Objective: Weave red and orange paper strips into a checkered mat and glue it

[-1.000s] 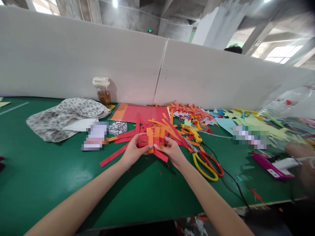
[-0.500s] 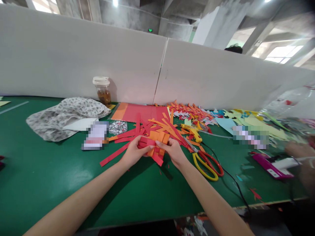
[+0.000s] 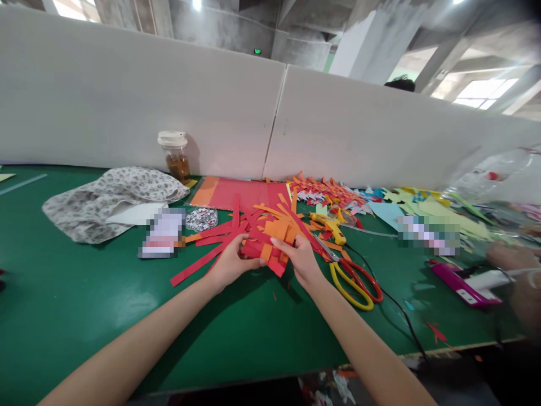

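Red-and-orange paper forms one woven piece [image 3: 267,251], held above one table [image 3: 253,332] by left hand [image 3: 230,265] and right hand [image 3: 303,258], both pinching, nearly closed; one pair of scissors [image 3: 336,259] lies nearby.

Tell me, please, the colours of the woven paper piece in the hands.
The woven paper piece is red and orange, as the head view shows.
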Available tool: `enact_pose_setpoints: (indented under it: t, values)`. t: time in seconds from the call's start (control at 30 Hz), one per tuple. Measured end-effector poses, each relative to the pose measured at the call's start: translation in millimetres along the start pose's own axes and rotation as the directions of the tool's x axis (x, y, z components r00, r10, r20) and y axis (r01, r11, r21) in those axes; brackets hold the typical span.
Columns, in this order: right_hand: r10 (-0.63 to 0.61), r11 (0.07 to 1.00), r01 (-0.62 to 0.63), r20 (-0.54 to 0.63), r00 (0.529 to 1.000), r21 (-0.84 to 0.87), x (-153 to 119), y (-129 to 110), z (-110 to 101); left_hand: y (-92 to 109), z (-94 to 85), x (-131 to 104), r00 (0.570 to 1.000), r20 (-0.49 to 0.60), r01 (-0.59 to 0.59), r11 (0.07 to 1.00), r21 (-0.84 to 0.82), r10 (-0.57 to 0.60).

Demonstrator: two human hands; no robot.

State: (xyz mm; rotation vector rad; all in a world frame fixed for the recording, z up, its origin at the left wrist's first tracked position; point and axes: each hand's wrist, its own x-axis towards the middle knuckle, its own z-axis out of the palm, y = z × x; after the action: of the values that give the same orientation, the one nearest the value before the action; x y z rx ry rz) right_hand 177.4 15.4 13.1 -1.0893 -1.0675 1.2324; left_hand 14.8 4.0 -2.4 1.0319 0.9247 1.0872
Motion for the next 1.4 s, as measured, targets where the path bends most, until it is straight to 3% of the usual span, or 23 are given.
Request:
enact_pose_setpoints:
  t: [0.2,0.37,0.6,0.73,0.9,1.07,1.23,1.4]
  values:
    - [0.092,0.99,-0.109,0.187,0.978,0.085,-8.0,-13.6,2.8,-3.1,-1.6,5.1,0.998,-0.07,0.003,0.998,-0.068,-0.008]
    - [0.064,0.99,-0.101,0.325,0.944,0.099,-9.3,-14.0,1.7,-3.6,-4.1,7.3,0.995,-0.086,-0.05,0.999,-0.022,0.048]
    - [-0.022,0.998,0.032,0.171,0.985,-0.057,-4.3,1.1,1.8,0.8,-0.4,-0.2,0.992,-0.001,-0.126,0.986,0.113,0.127]
    - [-0.042,0.997,0.049,0.125,0.991,-0.055,-3.6,1.3,0.2,-0.2,1.0,-1.7,0.991,0.014,-0.132,0.988,0.087,0.131]
    - [-0.029,0.998,0.035,0.138,0.99,-0.045,-3.1,0.2,-1.0,2.2,1.0,-1.3,0.996,-0.075,-0.043,0.995,0.085,0.05]
    - [0.0,0.996,0.012,0.144,0.99,-0.085,-4.7,-0.7,0.6,3.9,-3.1,1.2,0.98,-0.153,-0.119,0.989,0.09,0.132]
    - [0.018,0.986,0.017,0.206,0.978,-0.167,-4.8,2.3,0.1,3.1,-6.7,4.5,0.971,-0.154,-0.175,0.983,0.056,0.182]
    - [0.013,0.978,0.029,0.199,0.98,-0.205,-3.0,6.5,-1.4,3.2,-6.1,3.9,0.964,-0.174,-0.178,0.974,0.141,0.202]
